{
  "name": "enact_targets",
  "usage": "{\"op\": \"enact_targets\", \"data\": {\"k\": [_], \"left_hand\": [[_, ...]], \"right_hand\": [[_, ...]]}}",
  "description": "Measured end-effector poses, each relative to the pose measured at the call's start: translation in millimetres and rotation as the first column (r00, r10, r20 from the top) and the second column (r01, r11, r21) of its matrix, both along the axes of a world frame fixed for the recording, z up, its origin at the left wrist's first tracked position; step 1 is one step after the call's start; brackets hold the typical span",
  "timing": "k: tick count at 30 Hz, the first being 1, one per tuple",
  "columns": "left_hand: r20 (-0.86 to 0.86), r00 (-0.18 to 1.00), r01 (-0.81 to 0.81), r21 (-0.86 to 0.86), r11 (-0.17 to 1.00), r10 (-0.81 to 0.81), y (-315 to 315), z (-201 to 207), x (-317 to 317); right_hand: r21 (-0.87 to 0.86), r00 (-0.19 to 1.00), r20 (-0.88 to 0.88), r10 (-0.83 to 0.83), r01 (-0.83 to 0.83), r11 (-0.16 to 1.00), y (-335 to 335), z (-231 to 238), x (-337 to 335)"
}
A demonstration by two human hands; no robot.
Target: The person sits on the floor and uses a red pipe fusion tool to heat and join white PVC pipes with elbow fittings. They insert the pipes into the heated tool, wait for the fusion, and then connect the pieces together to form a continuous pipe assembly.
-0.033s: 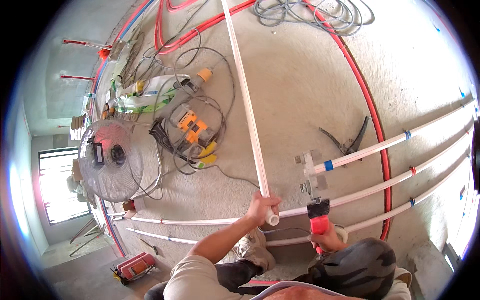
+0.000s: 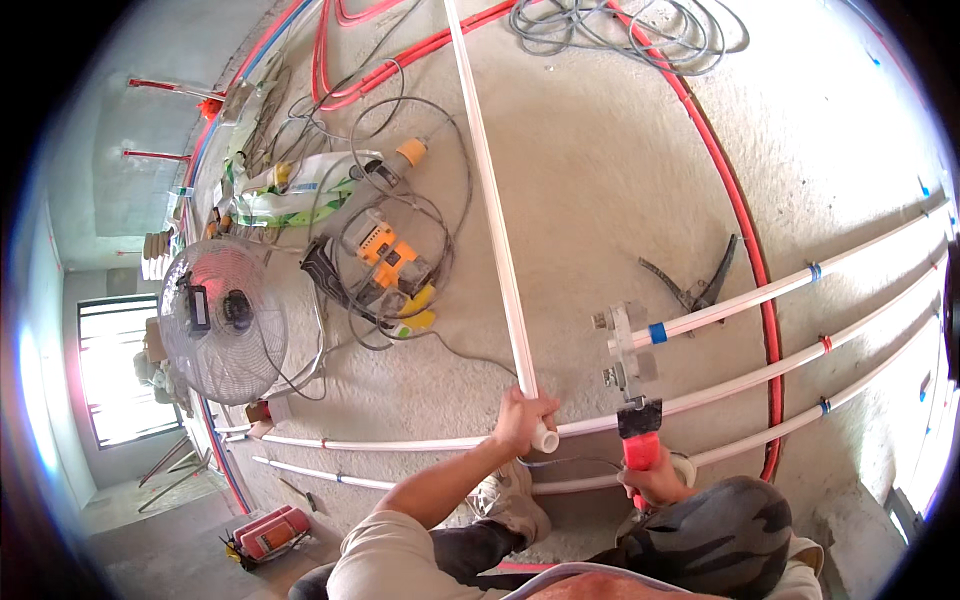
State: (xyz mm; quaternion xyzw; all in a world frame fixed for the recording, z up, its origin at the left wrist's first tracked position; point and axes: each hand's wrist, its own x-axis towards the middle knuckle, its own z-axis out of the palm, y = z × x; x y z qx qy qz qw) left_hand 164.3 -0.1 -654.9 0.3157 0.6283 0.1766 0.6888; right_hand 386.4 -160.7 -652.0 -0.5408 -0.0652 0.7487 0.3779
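My left hand (image 2: 522, 420) is closed round the lower end of a long white plastic pipe (image 2: 497, 215), which stretches away to the top of the view. Its open end shows just past my fingers. In my right hand (image 2: 662, 482) is the red handle of a pipe fusion welder (image 2: 640, 450), closed in my grip. The welder's metal heating plate (image 2: 630, 370), with dies on its side, points away from me. A blue-banded white pipe (image 2: 740, 298) reaches that plate from the right; whether it sits in a die I cannot tell. Pipe shears (image 2: 697, 290) lie open beyond it.
More white pipes (image 2: 720, 393) cross the floor near my feet. Red conduit (image 2: 748, 215) curves down the right. A yellow power tool (image 2: 390, 260) with looped cable and a fan (image 2: 222, 320) stand left; red bottles (image 2: 270, 535) lie lower left. Coiled cable (image 2: 630, 35) lies far off.
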Motion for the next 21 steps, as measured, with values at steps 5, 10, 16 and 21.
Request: {"op": "enact_targets", "data": {"k": [5, 10, 16, 21], "left_hand": [[-0.127, 0.991, -0.034, 0.11, 0.993, 0.048, -27.3, -8.3, 2.7], [-0.109, 0.98, -0.153, 0.104, 0.983, 0.164, -8.9, -22.4, 5.4], [-0.216, 0.976, -0.005, 0.145, 0.989, 0.036, 0.3, -32.2, 9.7], [-0.116, 0.979, -0.151, 0.155, 0.976, 0.17, -5.1, -31.0, 12.2]], "right_hand": [[-0.018, 0.997, 0.063, 0.039, -0.038, 0.999, -5.3, 4.9, 9.0], [-0.002, 0.997, 0.067, 0.042, -0.042, 0.999, -6.3, 8.6, 11.8], [0.017, 0.986, 0.069, 0.153, -0.155, 0.988, -5.0, 4.6, 13.6], [0.157, 0.988, 0.048, 0.144, -0.15, 0.976, -5.6, 1.6, 19.4]]}}
